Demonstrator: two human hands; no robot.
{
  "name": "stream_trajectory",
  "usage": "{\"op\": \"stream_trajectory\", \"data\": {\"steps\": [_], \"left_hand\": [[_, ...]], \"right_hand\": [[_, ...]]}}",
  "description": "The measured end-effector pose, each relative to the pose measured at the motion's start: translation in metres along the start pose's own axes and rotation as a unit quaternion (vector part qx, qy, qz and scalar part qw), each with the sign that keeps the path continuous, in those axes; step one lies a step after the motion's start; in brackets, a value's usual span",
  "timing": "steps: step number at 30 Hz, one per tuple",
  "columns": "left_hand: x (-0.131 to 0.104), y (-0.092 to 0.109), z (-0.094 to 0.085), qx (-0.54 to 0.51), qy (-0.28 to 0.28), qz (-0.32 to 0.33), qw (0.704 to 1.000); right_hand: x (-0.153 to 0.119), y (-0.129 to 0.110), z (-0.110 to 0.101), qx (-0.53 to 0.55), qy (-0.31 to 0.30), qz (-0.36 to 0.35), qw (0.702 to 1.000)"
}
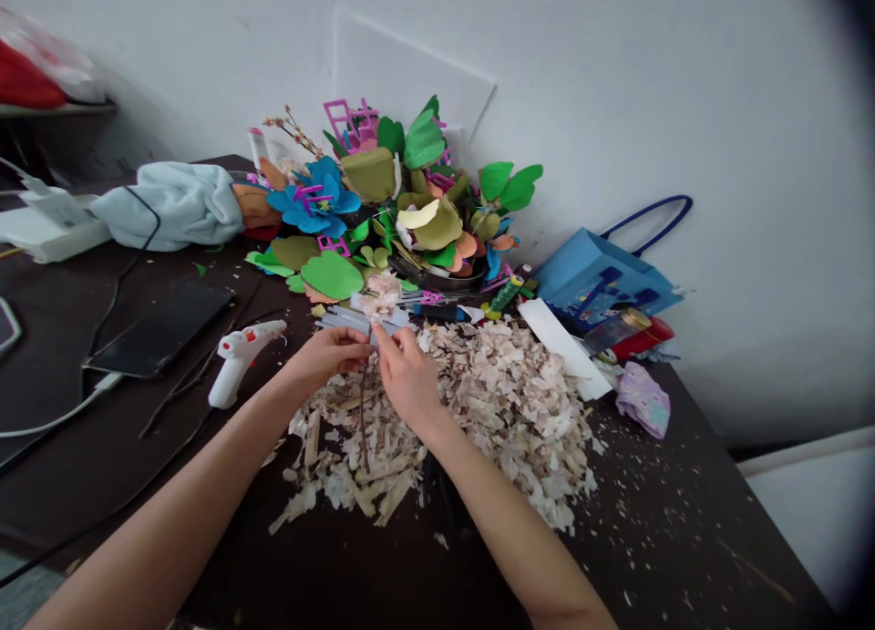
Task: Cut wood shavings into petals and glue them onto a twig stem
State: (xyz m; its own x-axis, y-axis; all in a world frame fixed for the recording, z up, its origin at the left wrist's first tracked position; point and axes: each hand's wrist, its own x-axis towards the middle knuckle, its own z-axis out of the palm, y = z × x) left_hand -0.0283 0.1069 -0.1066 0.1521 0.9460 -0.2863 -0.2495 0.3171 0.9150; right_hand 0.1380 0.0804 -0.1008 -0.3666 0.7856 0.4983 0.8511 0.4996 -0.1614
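Note:
Both hands meet at the middle of the table around a thin brown twig [364, 420] with a pale, crumpled flower [377, 297] at its upper end. My left hand [334, 352] pinches the twig from the left, just below the flower. From the right, my right hand [410, 375] closes on the same spot, its index finger pointing up at the flower's base. Beneath them spreads a heap of dry beige and whitish flakes [512, 393]. Translucent glue sticks [342, 318] lie right behind the hands. The exact contact between the fingertips is hard to make out.
A white glue gun [236, 361] with a cord lies left, near a black phone [164, 329]. Behind stand colourful felt flowers and leaves [410, 211]. To the right are a blue gift bag [602, 270], a white strip [564, 347] and a crumpled purple packet [643, 399].

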Motion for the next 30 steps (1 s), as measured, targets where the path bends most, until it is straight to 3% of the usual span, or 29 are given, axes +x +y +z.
{"op": "stream_trajectory", "data": {"steps": [9,19,25,30], "left_hand": [[0.002,-0.002,-0.002,0.002,0.008,0.004,1.0],[0.016,-0.007,-0.012,0.065,0.048,0.024,0.996],[0.023,-0.006,-0.016,0.086,0.059,0.03,0.994],[0.026,-0.004,-0.017,0.1,0.073,0.038,0.992]], "right_hand": [[-0.004,-0.001,-0.003,0.042,-0.014,0.01,0.999],[-0.065,-0.003,-0.04,0.184,0.051,0.009,0.982],[-0.1,0.008,-0.057,0.177,0.061,0.035,0.982],[-0.114,0.017,-0.062,0.176,0.079,0.055,0.98]]}}
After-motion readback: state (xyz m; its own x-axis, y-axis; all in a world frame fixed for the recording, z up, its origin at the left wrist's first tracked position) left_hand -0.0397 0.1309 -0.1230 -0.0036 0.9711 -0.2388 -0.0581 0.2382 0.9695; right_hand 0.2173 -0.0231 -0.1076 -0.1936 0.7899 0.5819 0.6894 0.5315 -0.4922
